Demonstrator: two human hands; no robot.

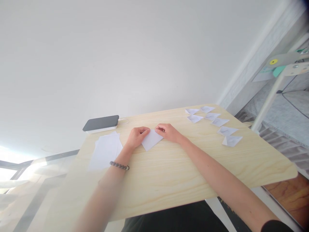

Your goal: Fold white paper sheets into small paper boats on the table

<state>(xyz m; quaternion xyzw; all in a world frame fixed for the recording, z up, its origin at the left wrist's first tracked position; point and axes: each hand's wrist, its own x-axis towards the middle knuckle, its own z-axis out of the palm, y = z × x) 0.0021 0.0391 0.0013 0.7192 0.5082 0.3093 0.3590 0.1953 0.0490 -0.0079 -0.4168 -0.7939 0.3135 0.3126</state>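
Observation:
A small folded sheet of white paper lies on the table between my hands, one corner pointing toward me. My left hand grips its left edge, thumb along the top and fingers curled. On the other side my right hand pinches the upper right edge between thumb and curled fingers. Left of my hands is a stack of loose white sheets, partly behind my left forearm. Several folded paper pieces rest at the right of the table in uneven rows.
A dark-topped phone-like device on a white base, with a white cable, sits at the table's back left. The wooden table meets a plain wall behind. A pale metal frame stands beyond the right edge.

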